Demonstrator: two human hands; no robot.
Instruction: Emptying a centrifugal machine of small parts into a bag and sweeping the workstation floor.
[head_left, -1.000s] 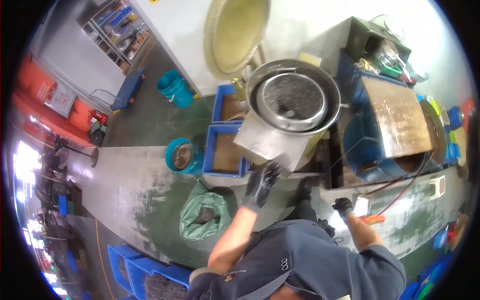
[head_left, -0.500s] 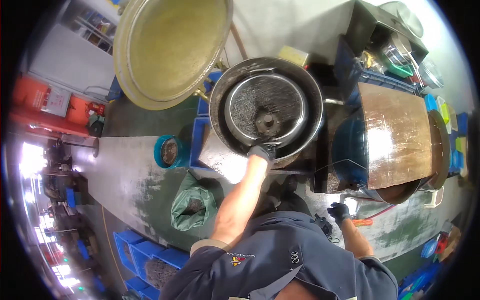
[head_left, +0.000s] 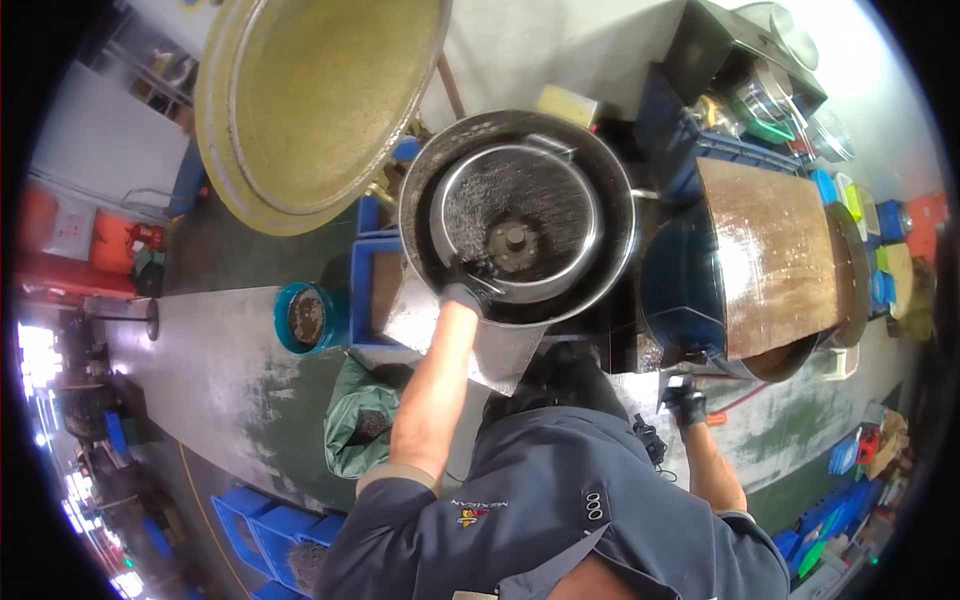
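Note:
My left hand (head_left: pixel 466 290), in a black glove, is closed on a bar handle at the near-left rim of a round metal basket (head_left: pixel 590 215). A ridged hub (head_left: pixel 514 237) stands at the basket's middle, and small dark grains or parts, too fine to name, lie around it. The basket sits inside a wider steel drum (head_left: pixel 622 262). Out to the right and lower down, my right hand (head_left: pixel 688 405), also black-gloved, is bent around a small dark thing with a bright patch. What that thing is, I cannot make out.
A big yellowish round lid (head_left: pixel 325 110) stands raised at the far left. Left of the drum are a teal bucket (head_left: pixel 283 318) and a green sack (head_left: pixel 350 430). A brown board (head_left: pixel 770 260) covers a blue drum (head_left: pixel 680 285) on the right. A sheet-metal plate (head_left: pixel 500 355) juts out near me.
The basket has turned clockwise, my left hand moving left with its handle. My right hand has drawn in slightly, and a bright-faced small thing now shows at it. The whole view has shifted a little.

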